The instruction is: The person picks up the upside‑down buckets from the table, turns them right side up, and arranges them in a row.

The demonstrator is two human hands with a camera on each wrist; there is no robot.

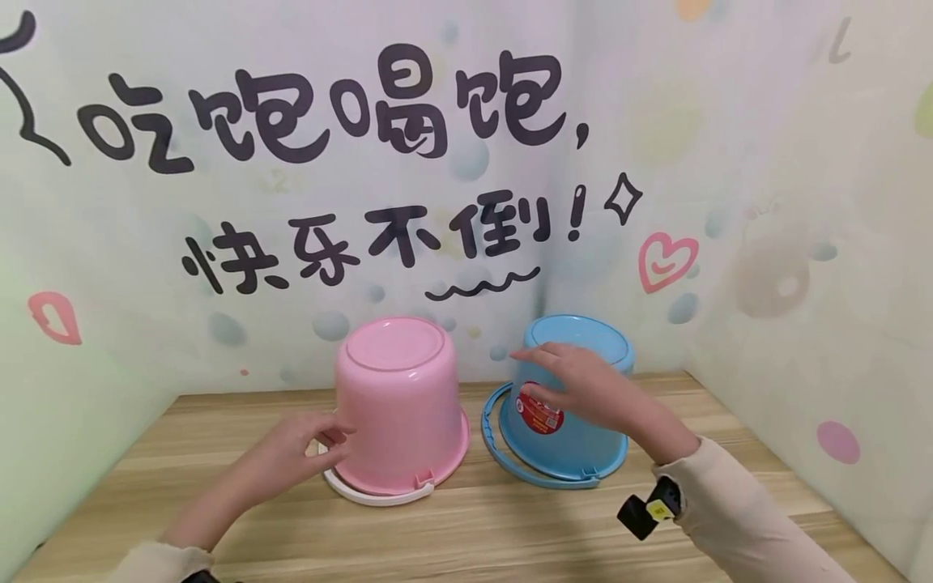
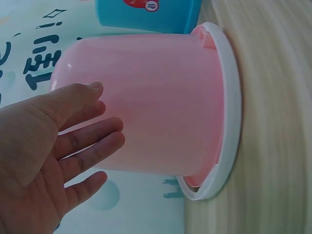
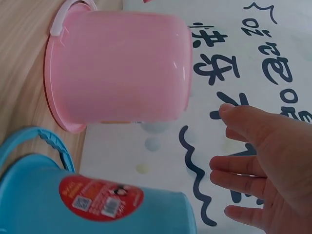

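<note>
A pink bucket (image 1: pixel 397 397) stands upside down on the wooden table, its white handle (image 1: pixel 379 495) lying round the rim. To its right a blue bucket (image 1: pixel 583 441), also upside down, carries a red label (image 1: pixel 539 409) and has its blue handle (image 1: pixel 503 453) down on the tabletop. My left hand (image 1: pixel 291 453) is beside the pink bucket's left side, fingers loosely bent and holding nothing; the left wrist view shows the palm and spread fingers (image 2: pixel 92 134). My right hand (image 1: pixel 583 385) hovers in front of the blue bucket's upper part, fingers extended toward the left, with nothing in it.
Behind the buckets hangs a pale wall cloth (image 1: pixel 408 202) with large black characters, dots and a pink heart. It continues along both sides of the wooden table (image 1: pixel 466 534). A small black device (image 1: pixel 649 508) is strapped at the right wrist over the beige sleeve (image 1: pixel 743 502).
</note>
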